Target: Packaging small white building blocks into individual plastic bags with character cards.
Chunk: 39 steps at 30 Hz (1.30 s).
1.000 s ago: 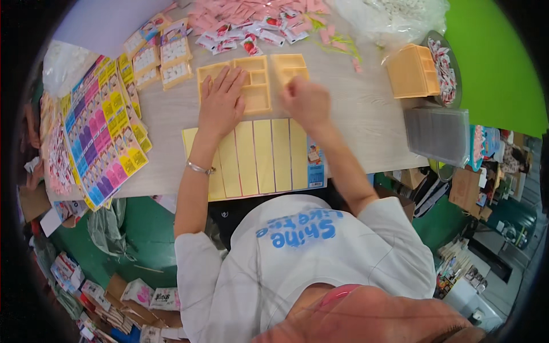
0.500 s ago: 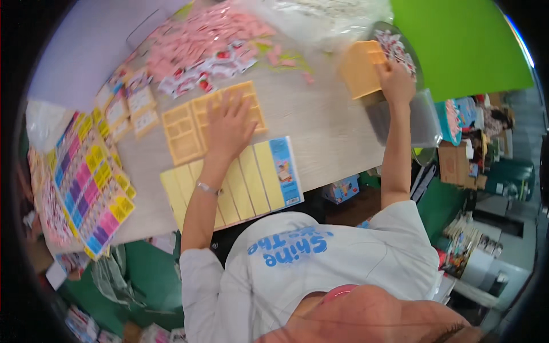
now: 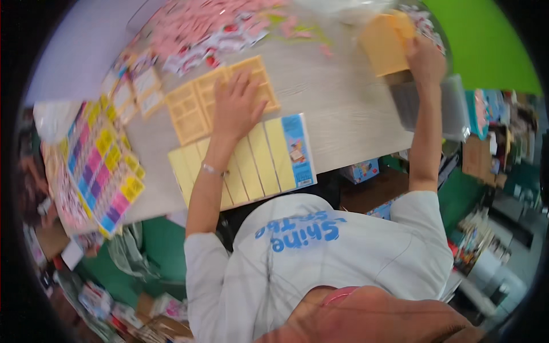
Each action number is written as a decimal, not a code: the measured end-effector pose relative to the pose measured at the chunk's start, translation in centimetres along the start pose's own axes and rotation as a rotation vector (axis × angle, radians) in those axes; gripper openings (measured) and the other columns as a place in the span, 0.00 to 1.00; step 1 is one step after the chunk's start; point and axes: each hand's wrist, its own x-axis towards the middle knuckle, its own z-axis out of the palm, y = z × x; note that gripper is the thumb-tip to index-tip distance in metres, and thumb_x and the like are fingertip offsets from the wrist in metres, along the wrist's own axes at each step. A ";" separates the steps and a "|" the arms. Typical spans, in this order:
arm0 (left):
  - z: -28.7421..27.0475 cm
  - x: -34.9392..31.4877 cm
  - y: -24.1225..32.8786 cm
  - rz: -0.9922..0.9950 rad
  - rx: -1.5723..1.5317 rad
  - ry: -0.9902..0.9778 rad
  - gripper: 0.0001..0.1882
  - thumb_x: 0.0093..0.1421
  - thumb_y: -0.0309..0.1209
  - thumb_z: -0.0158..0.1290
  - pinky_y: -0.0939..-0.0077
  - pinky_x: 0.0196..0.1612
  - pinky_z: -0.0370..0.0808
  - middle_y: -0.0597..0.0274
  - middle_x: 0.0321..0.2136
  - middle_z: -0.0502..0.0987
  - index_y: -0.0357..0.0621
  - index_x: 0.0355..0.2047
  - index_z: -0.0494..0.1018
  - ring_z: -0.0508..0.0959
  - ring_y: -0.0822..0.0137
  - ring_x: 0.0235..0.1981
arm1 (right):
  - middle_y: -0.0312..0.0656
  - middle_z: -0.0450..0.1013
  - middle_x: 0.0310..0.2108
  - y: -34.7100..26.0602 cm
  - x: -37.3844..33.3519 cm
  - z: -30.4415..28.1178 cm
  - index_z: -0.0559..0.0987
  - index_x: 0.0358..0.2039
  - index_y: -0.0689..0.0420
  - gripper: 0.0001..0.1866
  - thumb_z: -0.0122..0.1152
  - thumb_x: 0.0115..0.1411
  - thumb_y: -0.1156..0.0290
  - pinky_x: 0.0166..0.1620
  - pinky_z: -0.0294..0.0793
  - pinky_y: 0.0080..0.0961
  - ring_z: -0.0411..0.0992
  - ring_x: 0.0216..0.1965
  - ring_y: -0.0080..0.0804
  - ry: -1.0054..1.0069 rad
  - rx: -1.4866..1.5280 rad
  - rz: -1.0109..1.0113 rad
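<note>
My left hand (image 3: 239,108) lies with its fingers spread over light-orange compartment trays (image 3: 186,111), partly covering their sections. Under my left wrist and forearm is a flat sheet with pale yellow panels (image 3: 260,166) and a blue printed end. Off to the right, my right hand (image 3: 428,64) grips a light-orange tray (image 3: 384,50) by its right edge. That tray is tilted up on end, beside a grey plastic bin (image 3: 454,108). My fingertips on its far side are hidden. Small red-and-white packets (image 3: 420,22) lie just beyond my right hand.
Many pink strips (image 3: 211,26) are heaped at the far side, with strawberry-printed packets (image 3: 229,43) in front. Colourful printed sheets (image 3: 106,166) overhang the table's left edge. Small cards (image 3: 147,91) lie left of the trays. A green panel (image 3: 486,51) stands at the far right.
The whole view has shifted, so the table sits higher and the right side farther right. Both hands keep their places, the left on the trays, the right on the upended tray.
</note>
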 end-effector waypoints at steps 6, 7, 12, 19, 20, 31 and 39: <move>-1.1 -0.8 -0.3 -0.021 0.008 -0.026 0.26 0.62 0.49 0.55 0.39 0.69 0.49 0.59 0.64 0.66 0.49 0.55 0.71 0.60 0.60 0.69 | 0.44 0.76 0.19 -15.1 -8.7 -4.7 0.81 0.26 0.55 0.07 0.66 0.57 0.66 0.27 0.74 0.34 0.77 0.22 0.39 -0.154 0.723 0.017; -0.9 -0.5 0.0 -0.006 -0.002 -0.027 0.26 0.62 0.49 0.55 0.38 0.69 0.48 0.59 0.64 0.66 0.49 0.55 0.72 0.60 0.60 0.69 | 0.45 0.76 0.19 -18.3 -10.6 -2.2 0.81 0.24 0.56 0.09 0.67 0.56 0.65 0.28 0.74 0.35 0.77 0.21 0.40 -0.143 0.760 -0.026; -0.9 -0.6 -0.3 0.035 -0.047 -0.042 0.26 0.62 0.51 0.56 0.40 0.70 0.47 0.61 0.65 0.65 0.50 0.54 0.73 0.59 0.60 0.70 | 0.47 0.77 0.20 -24.7 -12.2 1.4 0.83 0.23 0.56 0.11 0.66 0.55 0.62 0.29 0.75 0.36 0.78 0.23 0.42 -0.314 0.741 0.016; -1.9 2.8 4.3 0.068 -0.123 0.046 0.30 0.61 0.51 0.57 0.41 0.70 0.49 0.63 0.65 0.66 0.53 0.60 0.70 0.56 0.56 0.71 | 0.41 0.81 0.29 -8.9 -5.7 -3.8 0.85 0.40 0.50 0.09 0.63 0.63 0.61 0.33 0.76 0.27 0.79 0.27 0.32 0.187 0.691 0.336; -1.4 3.3 5.1 0.077 -0.130 0.052 0.30 0.61 0.51 0.57 0.41 0.70 0.49 0.63 0.65 0.66 0.53 0.60 0.70 0.56 0.56 0.71 | 0.42 0.81 0.30 -6.3 -4.5 -4.1 0.85 0.41 0.50 0.11 0.63 0.63 0.59 0.34 0.77 0.31 0.80 0.29 0.35 0.245 0.530 0.393; 3.0 3.7 6.8 -0.004 0.026 -0.011 0.28 0.64 0.47 0.53 0.41 0.70 0.47 0.62 0.66 0.65 0.52 0.62 0.69 0.59 0.57 0.70 | 0.44 0.81 0.27 0.4 -1.4 1.7 0.86 0.30 0.52 0.13 0.60 0.57 0.57 0.36 0.78 0.43 0.80 0.30 0.47 -0.136 0.262 0.083; 2.0 3.6 6.9 -0.021 -0.009 -0.034 0.35 0.61 0.57 0.54 0.42 0.70 0.47 0.62 0.67 0.64 0.52 0.63 0.68 0.59 0.58 0.70 | 0.45 0.80 0.27 -3.7 -3.1 -6.4 0.83 0.29 0.57 0.11 0.65 0.57 0.62 0.35 0.77 0.36 0.79 0.30 0.43 0.009 0.270 0.086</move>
